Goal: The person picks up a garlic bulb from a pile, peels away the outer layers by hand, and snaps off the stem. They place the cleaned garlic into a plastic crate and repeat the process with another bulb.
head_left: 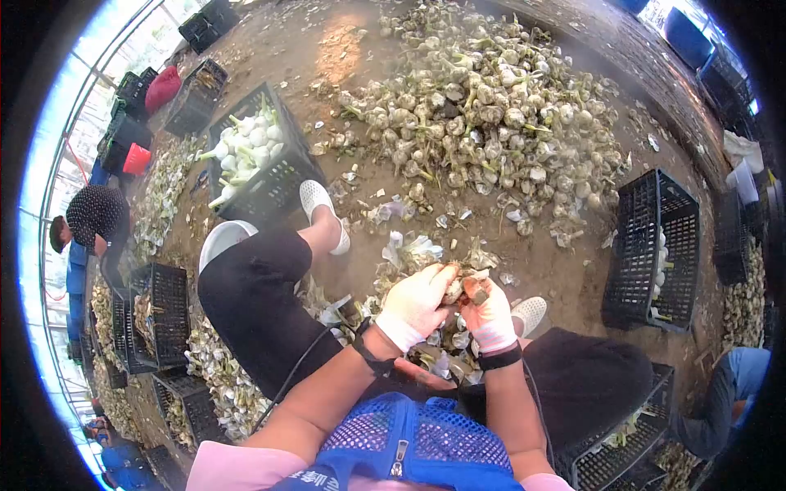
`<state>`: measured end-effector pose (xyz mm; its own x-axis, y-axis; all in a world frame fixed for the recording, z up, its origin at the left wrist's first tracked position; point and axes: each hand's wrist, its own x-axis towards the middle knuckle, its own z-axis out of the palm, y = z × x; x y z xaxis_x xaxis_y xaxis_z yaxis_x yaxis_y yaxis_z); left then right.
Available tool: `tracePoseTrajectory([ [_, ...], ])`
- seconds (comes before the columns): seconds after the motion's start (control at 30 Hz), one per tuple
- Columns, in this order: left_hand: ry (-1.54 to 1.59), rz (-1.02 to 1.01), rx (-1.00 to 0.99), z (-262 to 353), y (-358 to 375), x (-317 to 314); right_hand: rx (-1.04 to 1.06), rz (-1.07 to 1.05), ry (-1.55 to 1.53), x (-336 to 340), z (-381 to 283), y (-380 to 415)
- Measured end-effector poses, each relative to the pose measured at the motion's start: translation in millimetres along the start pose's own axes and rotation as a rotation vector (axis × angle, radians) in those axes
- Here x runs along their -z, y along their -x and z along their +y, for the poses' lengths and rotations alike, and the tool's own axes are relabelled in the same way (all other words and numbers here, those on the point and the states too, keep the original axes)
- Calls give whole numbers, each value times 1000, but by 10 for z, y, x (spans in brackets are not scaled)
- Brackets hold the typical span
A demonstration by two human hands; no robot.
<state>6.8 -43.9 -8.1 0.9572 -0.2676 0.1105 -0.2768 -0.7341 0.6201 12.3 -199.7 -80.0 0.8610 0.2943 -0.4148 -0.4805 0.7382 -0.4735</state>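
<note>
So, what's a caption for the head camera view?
Gloved left hand and right hand meeting at a garlic bulb, with a garlic heap and crate of white bulbs beyond.

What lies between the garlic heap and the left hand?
Between garlic heap and left hand: brown floor strewn with pale husks, in the head view.

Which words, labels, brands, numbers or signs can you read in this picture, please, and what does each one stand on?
No text can be read for certain.
Blue vest: white marks that look like lettering at its lower left, too small and blurred to read.
Crate of white bulbs, crate on the right and dark wristband on the left wrist: no readable text.
</note>
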Motion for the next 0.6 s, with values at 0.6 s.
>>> tracePoseTrajectory([
  [0.6, 1571, -156, 618, -372, 131, -156, 213, 43, 650, -279, -27, 211],
])
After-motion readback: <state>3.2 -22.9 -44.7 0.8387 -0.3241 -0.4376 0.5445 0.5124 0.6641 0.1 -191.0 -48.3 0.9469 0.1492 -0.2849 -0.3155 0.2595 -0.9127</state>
